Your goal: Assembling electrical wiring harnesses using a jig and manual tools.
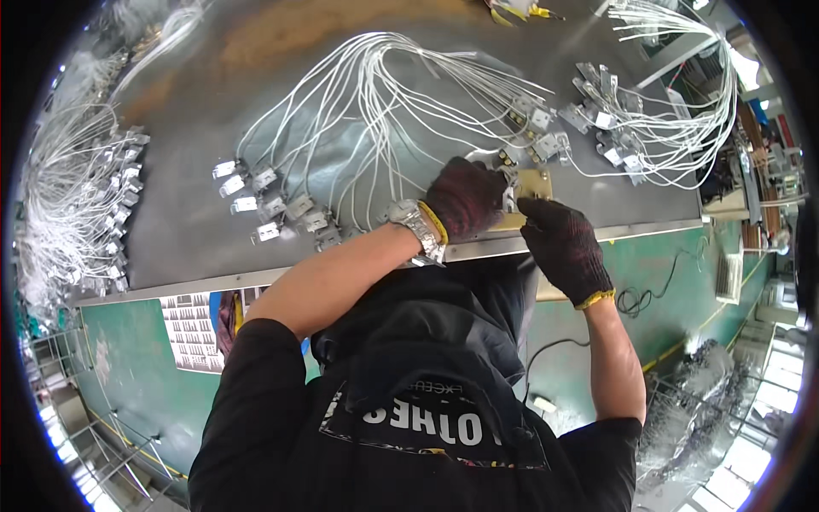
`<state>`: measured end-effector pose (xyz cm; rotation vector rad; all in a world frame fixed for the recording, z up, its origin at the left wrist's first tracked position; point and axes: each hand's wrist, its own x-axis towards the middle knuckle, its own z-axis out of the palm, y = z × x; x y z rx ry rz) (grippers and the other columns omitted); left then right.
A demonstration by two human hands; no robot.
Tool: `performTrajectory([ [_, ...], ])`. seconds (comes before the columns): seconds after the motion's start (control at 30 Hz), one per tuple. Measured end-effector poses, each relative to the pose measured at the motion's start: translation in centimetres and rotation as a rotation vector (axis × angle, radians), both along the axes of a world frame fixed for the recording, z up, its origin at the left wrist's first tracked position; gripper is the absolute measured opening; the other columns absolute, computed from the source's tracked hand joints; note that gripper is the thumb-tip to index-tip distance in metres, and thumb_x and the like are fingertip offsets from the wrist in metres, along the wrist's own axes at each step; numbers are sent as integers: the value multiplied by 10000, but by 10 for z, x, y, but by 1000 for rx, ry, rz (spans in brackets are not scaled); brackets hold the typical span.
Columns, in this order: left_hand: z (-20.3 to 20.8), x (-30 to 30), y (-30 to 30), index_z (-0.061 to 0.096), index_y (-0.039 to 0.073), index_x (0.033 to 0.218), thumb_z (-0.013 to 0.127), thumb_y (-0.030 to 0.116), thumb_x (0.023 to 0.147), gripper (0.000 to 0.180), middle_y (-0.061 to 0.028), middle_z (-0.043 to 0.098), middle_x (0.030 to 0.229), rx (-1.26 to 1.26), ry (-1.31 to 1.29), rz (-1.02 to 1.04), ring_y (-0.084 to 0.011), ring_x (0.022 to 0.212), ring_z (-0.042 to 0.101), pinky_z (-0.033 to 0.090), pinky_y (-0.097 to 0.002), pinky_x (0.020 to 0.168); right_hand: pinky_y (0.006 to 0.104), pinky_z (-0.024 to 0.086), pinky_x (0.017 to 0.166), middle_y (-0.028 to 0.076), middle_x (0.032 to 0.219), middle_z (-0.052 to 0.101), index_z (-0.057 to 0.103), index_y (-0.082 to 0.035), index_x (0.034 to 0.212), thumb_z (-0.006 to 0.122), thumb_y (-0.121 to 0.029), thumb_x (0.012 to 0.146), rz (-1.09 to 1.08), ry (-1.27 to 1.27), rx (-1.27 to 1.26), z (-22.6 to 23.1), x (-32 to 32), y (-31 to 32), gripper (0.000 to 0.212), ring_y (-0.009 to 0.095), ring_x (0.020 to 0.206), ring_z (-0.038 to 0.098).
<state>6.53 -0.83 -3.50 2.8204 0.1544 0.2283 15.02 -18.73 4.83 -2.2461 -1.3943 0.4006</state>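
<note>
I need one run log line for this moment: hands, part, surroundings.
left hand: gloved, on small metal part | right hand: gloved, at brass plate | white wire bundle behind | grey table

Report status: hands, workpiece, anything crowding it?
Left hand gripping small metal connector on brass-coloured block. Right hand steadying block's edge. White wire bundles close behind.

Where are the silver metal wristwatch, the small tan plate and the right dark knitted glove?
silver metal wristwatch (411, 215), head view, on its band.
small tan plate (535, 183), head view, bare top face.
right dark knitted glove (563, 246), head view, back of hand.
</note>
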Motion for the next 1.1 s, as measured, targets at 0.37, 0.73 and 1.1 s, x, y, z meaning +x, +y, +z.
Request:
performTrajectory([
  [0.37,7,-8,-7,727,146,1000,811,428,777,370,-99,740,888,-21,-7,-5,-315,886,717,572,-433,758,396,572,911,182,1140,736,720,-60,1211,695,-117,877,24,-52,-102,8,2,-2,340,326,1011,728],
  [0.73,10,-8,-3,705,128,990,794,389,785,344,-121,726,877,-38,-14,-19,-314,863,713,562,-439,748,402,563,932,180,1146,734,720,-51,1206,706,-117,872,3,-33,-128,20,-2,-2,341,342,1053,712],
  [1.1,6,-7,-4,711,142,1046,783,446,807,393,-92,736,922,-50,13,-62,-301,936,704,541,-452,798,397,570,914,186,1133,736,709,-52,1233,701,-107,876,6,-8,-116,15,-2,-6,361,322,1042,724],
])
